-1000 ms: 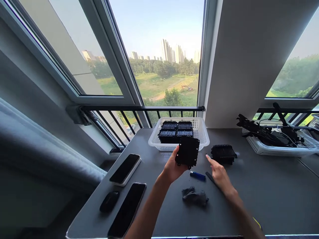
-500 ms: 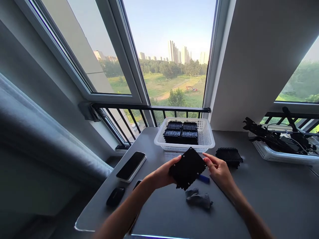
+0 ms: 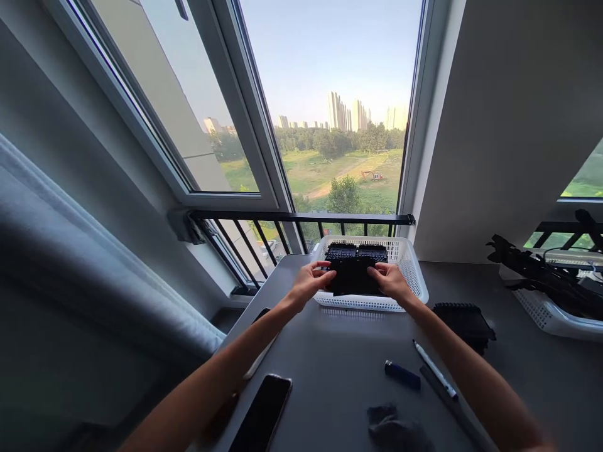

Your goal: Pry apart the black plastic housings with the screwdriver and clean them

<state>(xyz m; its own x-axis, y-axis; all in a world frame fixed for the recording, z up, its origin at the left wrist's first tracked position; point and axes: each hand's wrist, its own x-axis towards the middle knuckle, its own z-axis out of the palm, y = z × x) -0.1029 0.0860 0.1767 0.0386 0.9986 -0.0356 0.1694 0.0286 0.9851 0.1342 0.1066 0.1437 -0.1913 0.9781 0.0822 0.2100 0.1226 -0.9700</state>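
Both my hands hold a flat black plastic part (image 3: 353, 276) over the white mesh basket (image 3: 414, 276) at the far side of the grey table (image 3: 330, 358). My left hand (image 3: 311, 280) grips its left edge with fingers curled. My right hand (image 3: 390, 280) grips its right edge the same way. Inside the basket lie more black parts (image 3: 357, 252), seen behind the held one.
Another black part (image 3: 464, 321) lies on the table right of the basket. A blue lighter (image 3: 402, 375), a pen (image 3: 436, 370), a dark cloth (image 3: 393, 430) and a phone (image 3: 262, 414) lie nearer me. A second white basket (image 3: 546, 311) of cables stands at the right. A black railing (image 3: 301, 218) and window are behind.
Both hands have carried the black part forward from over the table's middle to above the basket, and turned it level. The view has shifted forward with them.
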